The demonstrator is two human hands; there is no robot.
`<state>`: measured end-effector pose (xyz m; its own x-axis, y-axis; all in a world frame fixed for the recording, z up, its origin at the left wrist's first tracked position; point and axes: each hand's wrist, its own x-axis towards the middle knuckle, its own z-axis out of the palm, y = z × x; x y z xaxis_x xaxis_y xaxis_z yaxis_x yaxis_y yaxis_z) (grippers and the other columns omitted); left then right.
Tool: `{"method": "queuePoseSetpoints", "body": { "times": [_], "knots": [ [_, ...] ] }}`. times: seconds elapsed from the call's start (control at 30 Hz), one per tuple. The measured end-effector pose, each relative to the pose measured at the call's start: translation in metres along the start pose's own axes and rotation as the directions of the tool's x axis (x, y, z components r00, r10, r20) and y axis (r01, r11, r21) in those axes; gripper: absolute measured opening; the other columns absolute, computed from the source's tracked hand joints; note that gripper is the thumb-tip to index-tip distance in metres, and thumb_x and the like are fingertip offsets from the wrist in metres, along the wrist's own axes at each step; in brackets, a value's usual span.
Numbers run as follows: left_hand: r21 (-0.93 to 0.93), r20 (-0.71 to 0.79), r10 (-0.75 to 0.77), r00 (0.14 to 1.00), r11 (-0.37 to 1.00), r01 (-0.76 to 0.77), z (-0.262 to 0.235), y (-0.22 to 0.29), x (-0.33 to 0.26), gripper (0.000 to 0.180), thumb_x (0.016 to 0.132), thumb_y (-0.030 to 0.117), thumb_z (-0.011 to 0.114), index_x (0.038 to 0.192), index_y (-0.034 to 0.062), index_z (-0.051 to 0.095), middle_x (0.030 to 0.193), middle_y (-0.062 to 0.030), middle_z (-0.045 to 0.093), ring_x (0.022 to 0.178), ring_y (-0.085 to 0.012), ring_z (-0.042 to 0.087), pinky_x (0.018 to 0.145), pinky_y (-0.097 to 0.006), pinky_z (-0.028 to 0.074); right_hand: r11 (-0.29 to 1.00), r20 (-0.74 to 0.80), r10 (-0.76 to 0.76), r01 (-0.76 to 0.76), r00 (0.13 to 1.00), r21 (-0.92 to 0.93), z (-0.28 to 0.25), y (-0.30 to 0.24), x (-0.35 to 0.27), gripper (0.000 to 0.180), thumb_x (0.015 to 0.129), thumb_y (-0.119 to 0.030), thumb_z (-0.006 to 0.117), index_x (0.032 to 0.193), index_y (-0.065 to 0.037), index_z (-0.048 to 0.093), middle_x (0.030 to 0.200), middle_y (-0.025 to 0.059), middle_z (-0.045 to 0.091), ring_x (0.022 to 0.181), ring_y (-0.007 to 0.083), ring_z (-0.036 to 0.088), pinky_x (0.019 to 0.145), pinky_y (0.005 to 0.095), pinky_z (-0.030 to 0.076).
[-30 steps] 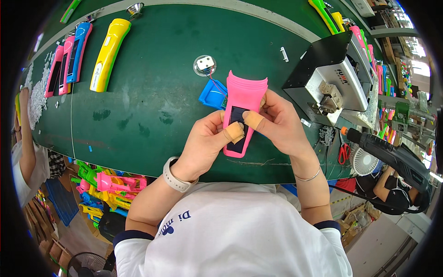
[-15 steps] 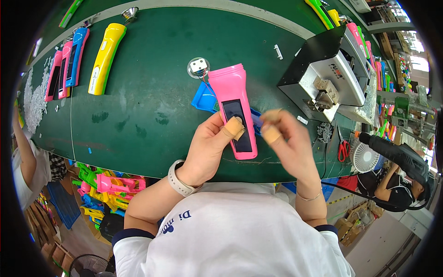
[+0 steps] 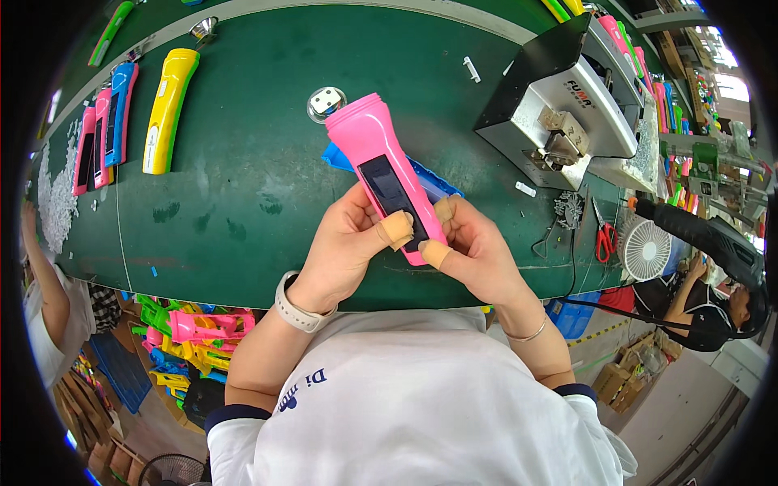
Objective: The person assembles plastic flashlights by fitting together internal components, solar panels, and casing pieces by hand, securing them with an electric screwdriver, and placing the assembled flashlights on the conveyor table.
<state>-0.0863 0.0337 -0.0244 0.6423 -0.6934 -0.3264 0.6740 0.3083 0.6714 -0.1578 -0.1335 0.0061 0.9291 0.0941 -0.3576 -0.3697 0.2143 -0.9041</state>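
A pink flashlight housing (image 3: pixel 378 144) with a dark panel (image 3: pixel 387 186) set in its face is tilted in front of me, its wide threaded end up and to the left. My left hand (image 3: pixel 344 247) grips its left side, the taped thumb lying over the panel. Around the lower right end closes my right hand (image 3: pixel 480 249), with tan tape on thumb and forefinger. A blue shell (image 3: pixel 436 183) shows partly behind the housing, mostly covered by it. Beside the threaded end lies a round lamp reflector with a white block (image 3: pixel 327 102).
Several finished-looking flashlights, among them a yellow one (image 3: pixel 168 113), lie at the left near white plastic bits (image 3: pixel 53 198). A black and silver machine (image 3: pixel 567 105) stands at the right, with red-handled scissors (image 3: pixel 604 241), a small white fan (image 3: pixel 646 248) and a black tool (image 3: pixel 701 243) nearer.
My right hand has come in from the right and closed on the lower end of the pink housing. The housing leans further to the left.
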Motion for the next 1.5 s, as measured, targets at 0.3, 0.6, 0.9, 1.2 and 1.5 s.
{"method": "queuePoseSetpoints", "body": {
  "times": [0.3, 0.6, 0.9, 1.2, 1.5],
  "knots": [
    [-0.064, -0.028, -0.010, 1.000, 0.998, 0.009, 0.005, -0.004, -0.002, 0.037, 0.085, 0.012, 0.067, 0.118, 0.0044, 0.052, 0.104, -0.0037, 0.062, 0.091, -0.0110, 0.059, 0.081, -0.028, 0.049, 0.999, -0.067, 0.048, -0.047, 0.997, 0.019, -0.003, 0.000, -0.002, 0.018, 0.079, -0.001, 0.062, 0.082, -0.007, 0.045, 0.074, -0.0060, 0.042, 0.065, 0.0021, 0.041, 0.059, 0.0189, 0.035],
    [-0.022, 0.021, 0.030, 0.999, 0.999, -0.029, 0.002, -0.012, -0.002, 0.034, 0.086, 0.011, 0.065, 0.117, 0.0053, 0.052, 0.103, -0.0029, 0.062, 0.090, -0.0103, 0.058, 0.081, -0.027, 0.048, 0.999, -0.094, 0.002, -0.006, 0.996, -0.039, -0.002, -0.002, -0.002, 0.020, 0.077, -0.002, 0.063, 0.079, -0.006, 0.044, 0.070, -0.0056, 0.041, 0.061, 0.0024, 0.038, 0.054, 0.0207, 0.034],
    [-0.059, -0.088, 0.031, 0.996, 0.998, -0.037, 0.009, -0.018, -0.002, 0.040, 0.088, 0.011, 0.062, 0.124, 0.0062, 0.047, 0.109, -0.0030, 0.059, 0.098, -0.0116, 0.057, 0.085, -0.029, 0.047, 0.903, -0.157, -0.077, 0.002, 0.985, -0.429, 0.004, -0.010, -0.002, 0.027, 0.075, -0.010, 0.070, 0.091, -0.002, 0.050, 0.077, 0.0037, 0.055, 0.064, 0.0115, 0.050, 0.059, 0.0267, 0.043],
    [-0.158, -0.123, 0.002, 0.992, 0.987, -0.021, 0.018, -0.006, -0.004, 0.038, 0.091, 0.012, 0.055, 0.127, 0.0064, 0.044, 0.113, -0.0045, 0.057, 0.099, -0.0129, 0.058, 0.085, -0.031, 0.048, 0.823, -0.124, -0.185, 0.085, 0.975, -0.561, 0.005, -0.010, -0.005, 0.056, 0.071, -0.017, 0.076, 0.118, -0.001, 0.050, 0.099, 0.0071, 0.055, 0.086, 0.0160, 0.054, 0.073, 0.0301, 0.046],
    [-0.003, -0.086, 0.004, 0.996, 1.000, -0.004, 0.008, -0.004, -0.020, 0.043, 0.094, 0.017, 0.047, 0.132, -0.0001, 0.039, 0.128, -0.0120, 0.050, 0.121, -0.0228, 0.047, 0.102, -0.037, 0.035, 0.129, 0.045, -0.604, 0.154, 0.796, -0.980, -0.013, -0.017, 0.022, 0.048, 0.073, -0.021, 0.070, 0.113, -0.001, 0.054, 0.092, 0.0112, 0.053, 0.082, 0.0280, 0.051, 0.070, 0.0370, 0.044]
  ]
}}
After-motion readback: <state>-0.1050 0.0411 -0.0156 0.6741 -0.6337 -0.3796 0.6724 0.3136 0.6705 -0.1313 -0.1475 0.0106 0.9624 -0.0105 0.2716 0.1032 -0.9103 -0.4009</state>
